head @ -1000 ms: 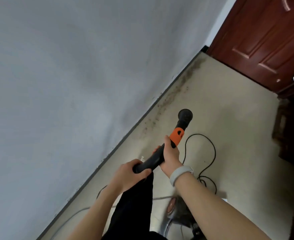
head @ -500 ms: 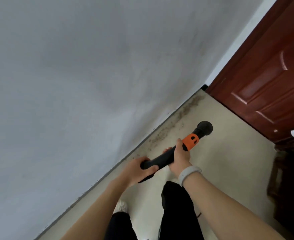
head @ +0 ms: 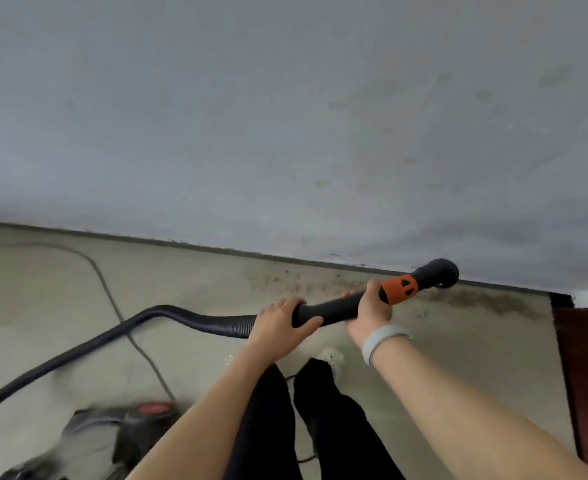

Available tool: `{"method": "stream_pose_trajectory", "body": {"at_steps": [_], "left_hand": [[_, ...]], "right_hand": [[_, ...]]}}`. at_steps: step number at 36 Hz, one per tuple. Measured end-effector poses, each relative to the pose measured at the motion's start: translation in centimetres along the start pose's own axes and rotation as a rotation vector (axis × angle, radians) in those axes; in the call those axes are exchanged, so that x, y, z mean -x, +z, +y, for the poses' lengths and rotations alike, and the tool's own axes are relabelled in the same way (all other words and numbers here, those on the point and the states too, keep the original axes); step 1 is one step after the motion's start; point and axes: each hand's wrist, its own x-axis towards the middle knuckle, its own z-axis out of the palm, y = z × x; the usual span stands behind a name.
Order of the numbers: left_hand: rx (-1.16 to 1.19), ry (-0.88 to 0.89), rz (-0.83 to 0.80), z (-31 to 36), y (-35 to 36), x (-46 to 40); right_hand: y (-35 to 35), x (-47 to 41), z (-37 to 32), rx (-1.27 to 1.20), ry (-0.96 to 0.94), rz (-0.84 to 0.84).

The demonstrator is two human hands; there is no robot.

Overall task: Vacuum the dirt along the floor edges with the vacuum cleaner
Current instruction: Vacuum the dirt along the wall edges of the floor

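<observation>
At the bottom of the view the person's two forearms reach forward over black trousers [head: 268, 427], and a blurred vacuum body [head: 126, 431] stands on the floor [head: 188, 271] at the lower left. A thin cord [head: 112, 306] runs across the floor from near it toward the far left. The left hand [head: 280, 327] grips the rear end of the black wand [head: 330, 310], just where the ribbed hose [head: 112, 336] joins it; the hose curves away to the left edge. The right hand [head: 368, 311], with a pale band [head: 380, 339] on the wrist, is closed around the wand further forward, touching the orange collar [head: 398, 289]. Beyond the collar, the round black nozzle [head: 438, 273] is at the line where floor meets wall [head: 285, 116]. Dirt [head: 486, 301] lies along this edge, below and to both sides of the nozzle. A dark red door [head: 587, 375] is at the right.
</observation>
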Motion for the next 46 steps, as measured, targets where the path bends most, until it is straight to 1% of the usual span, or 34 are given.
{"method": "stream_pose_trajectory", "body": {"at_steps": [2, 6, 9, 14, 19, 24, 29, 32, 34, 37, 40, 43, 46], "left_hand": [[0.009, -0.049, 0.030, -0.6, 1.3, 1.1], [0.025, -0.110, 0.034, -1.9, 3.4, 2.8], [0.052, -0.154, 0.039, -2.8, 4.9, 3.8], [0.126, -0.239, 0.064, -4.6, 8.4, 5.6], [0.269, -0.345, 0.042, -7.0, 13.1, 7.4], [0.391, -0.461, 0.023, -8.5, 16.1, 7.8], [0.479, -0.575, 0.020, -11.6, 19.6, 4.4], [0.479, -0.631, 0.079, -14.6, 22.4, 0.6], [0.482, -0.676, 0.135, -16.8, 24.5, -1.6], [0.485, -0.723, 0.191, -20.0, 27.8, -4.7], [0.434, -0.728, 0.217, -23.3, 31.0, -7.5], [0.369, -0.725, 0.220, -26.7, 34.0, -10.1], [0.341, -0.723, 0.215, -30.5, 36.9, -12.8]], "right_hand": [[-0.6, -0.4, 1.1, 0.040, 0.010, -0.037], [-1.6, -0.8, 3.3, 0.036, 0.023, -0.080], [-2.1, -1.1, 4.8, 0.081, -0.014, -0.113], [-2.2, -2.5, 7.3, 0.180, -0.111, -0.214], [-2.1, -4.9, 10.4, 0.371, -0.226, -0.356], [-1.3, -7.1, 13.6, 0.649, -0.308, -0.552], [2.3, -12.1, 15.9, 0.935, -0.399, -0.717], [5.2, -17.4, 17.6, 1.092, -0.480, -0.792], [6.6, -21.0, 18.8, 1.159, -0.520, -0.810], [7.7, -26.1, 21.3, 1.218, -0.530, -0.826], [8.4, -30.6, 24.3, 1.304, -0.557, -0.852], [9.0, -34.4, 27.4, 1.403, -0.530, -0.890], [9.8, -38.3, 29.9, 1.437, -0.438, -0.860]]}}
